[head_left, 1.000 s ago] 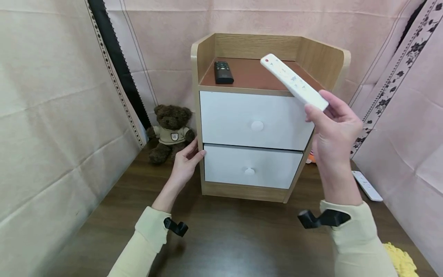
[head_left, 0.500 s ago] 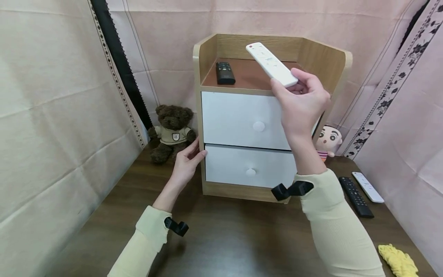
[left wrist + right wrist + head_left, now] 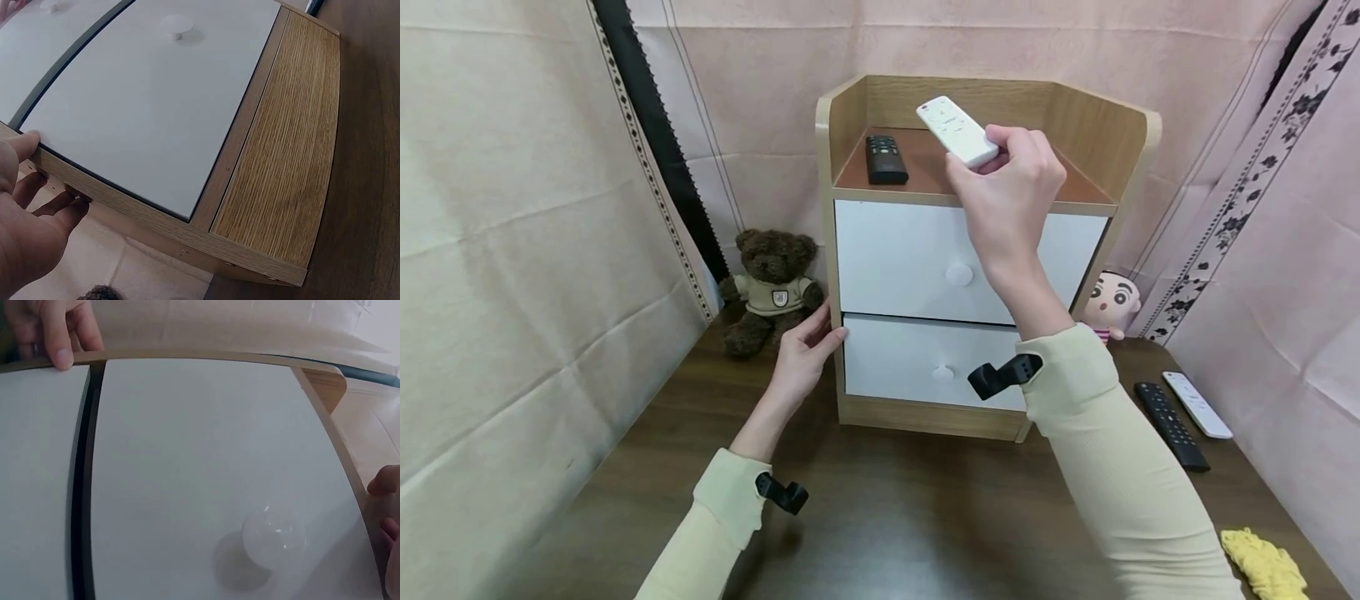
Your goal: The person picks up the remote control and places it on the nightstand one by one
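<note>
Pale curtains (image 3: 512, 208) hang around the cabinet, and a dark wooden table (image 3: 880, 517) spreads beneath it. The cabinet (image 3: 925, 415) stands upright, its white upper drawer (image 3: 887, 250) and lower drawer (image 3: 887, 350) both looking pushed in, with an open brown shelf (image 3: 1082, 185) on top. Just left of the cabinet we see a teddy bear (image 3: 775, 287) sitting upright; a doll (image 3: 1108, 304) peeks out behind its right side.

Our left hand (image 3: 801, 354) grasps the cabinet's left edge, thumb on the front and fingers against the side, unchanged over the last second. Our right hand (image 3: 1011, 183) pinches the white remote (image 3: 957, 131) by its near end. A second ago it was at the cabinet's right edge; now it has crossed leftward, bringing the remote above the shelf. We judge the carrying nearly done, with lowering and letting go still left.

Well apart from the cabinet, near right, lies a crumpled yellow cloth (image 3: 1264, 564). Nearer its right side, a long black remote (image 3: 1171, 427) and a second white remote (image 3: 1197, 405) lie side by side. A short black remote (image 3: 886, 160) rests on the cabinet's shelf, toward the left, so we should keep clear of it.
</note>
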`<state>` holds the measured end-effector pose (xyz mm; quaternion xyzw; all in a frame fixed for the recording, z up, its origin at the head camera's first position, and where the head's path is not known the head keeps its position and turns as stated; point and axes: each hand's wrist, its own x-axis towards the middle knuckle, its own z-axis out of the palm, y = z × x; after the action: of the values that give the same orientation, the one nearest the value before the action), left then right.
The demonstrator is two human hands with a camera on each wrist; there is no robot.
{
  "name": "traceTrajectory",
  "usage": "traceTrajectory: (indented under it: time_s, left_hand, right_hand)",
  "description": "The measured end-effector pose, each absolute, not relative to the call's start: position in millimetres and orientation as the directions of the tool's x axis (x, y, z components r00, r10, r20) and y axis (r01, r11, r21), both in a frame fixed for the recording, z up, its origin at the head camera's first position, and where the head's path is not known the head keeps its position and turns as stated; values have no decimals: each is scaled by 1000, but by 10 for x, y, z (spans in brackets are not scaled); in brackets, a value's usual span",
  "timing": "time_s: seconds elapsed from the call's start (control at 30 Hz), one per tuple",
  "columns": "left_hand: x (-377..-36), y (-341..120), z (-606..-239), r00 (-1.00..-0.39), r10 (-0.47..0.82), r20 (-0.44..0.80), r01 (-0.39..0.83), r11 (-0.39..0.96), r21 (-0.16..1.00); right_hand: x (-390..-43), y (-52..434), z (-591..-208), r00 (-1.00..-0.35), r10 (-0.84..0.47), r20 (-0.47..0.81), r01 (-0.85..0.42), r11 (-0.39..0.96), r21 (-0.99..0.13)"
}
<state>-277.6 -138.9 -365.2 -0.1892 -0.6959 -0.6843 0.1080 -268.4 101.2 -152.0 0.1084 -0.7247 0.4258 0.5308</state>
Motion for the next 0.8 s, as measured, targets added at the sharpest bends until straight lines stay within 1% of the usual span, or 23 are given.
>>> traceTrajectory:
  time_s: [0.17,0.27,0.43,0.57,0.8]
  left_hand:
    - [-2794,-1383,-3650,-900,104,423,424,-11,905]
    - [-2797,-1385,-3648,-896,92,433,434,-15,901]
    - [-2804,-1377,-3662,-896,82,437,437,-24,899]
    - [-2803,-1354,-3681,-898,70,435,434,-30,900]
    - [-2803,-1341,-3692,-891,62,450,449,-38,893]
  right_hand:
    - [-2708,1011,-1465,-454,200,869,-537,717,-445]
    - [-2714,993,-1416,-497,163,852,-484,763,-428]
    - [-2729,970,-1367,-593,139,793,-376,823,-426]
    - [-2734,959,-1372,-650,158,743,-286,855,-432]
    - [-2734,945,-1356,-667,175,724,-244,867,-434]
